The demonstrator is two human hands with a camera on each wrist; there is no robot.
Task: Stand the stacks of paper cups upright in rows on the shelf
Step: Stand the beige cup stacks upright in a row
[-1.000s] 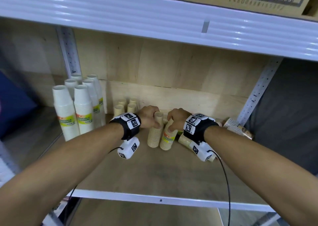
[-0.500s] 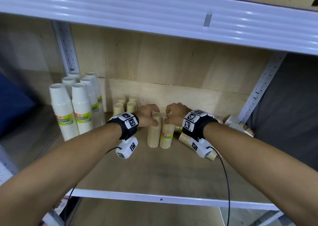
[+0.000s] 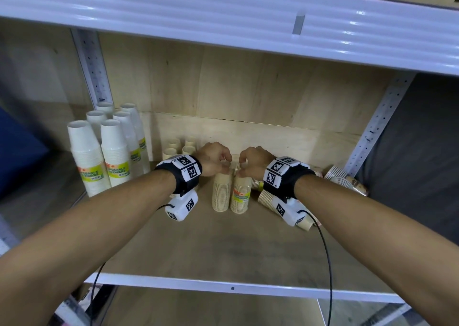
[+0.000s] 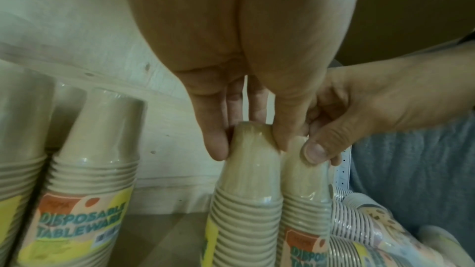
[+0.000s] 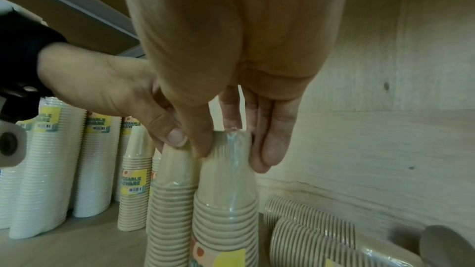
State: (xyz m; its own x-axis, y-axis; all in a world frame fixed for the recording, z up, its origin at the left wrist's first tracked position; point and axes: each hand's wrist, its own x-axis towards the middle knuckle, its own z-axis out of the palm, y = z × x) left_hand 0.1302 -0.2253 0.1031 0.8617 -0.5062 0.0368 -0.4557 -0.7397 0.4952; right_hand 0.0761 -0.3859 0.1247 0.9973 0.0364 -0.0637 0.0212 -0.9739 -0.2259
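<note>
Wooden shelf (image 3: pixel 223 246) under you: your left hand (image 3: pixel 213 159) pinches the top of one tan cup stack (image 3: pixel 221 191), your right hand (image 3: pixel 253 162) its neighbour (image 3: pixel 240 194), both upright mid-shelf. Next, I'd say, let go gently, then fetch the stacks lying on their sides (image 3: pixel 267 198) to the right.

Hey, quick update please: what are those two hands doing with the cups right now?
Left hand pinches top of one brown cup stack; right hand pinches its neighbour. Both upright, side by side. More stacks lying at right.
</note>
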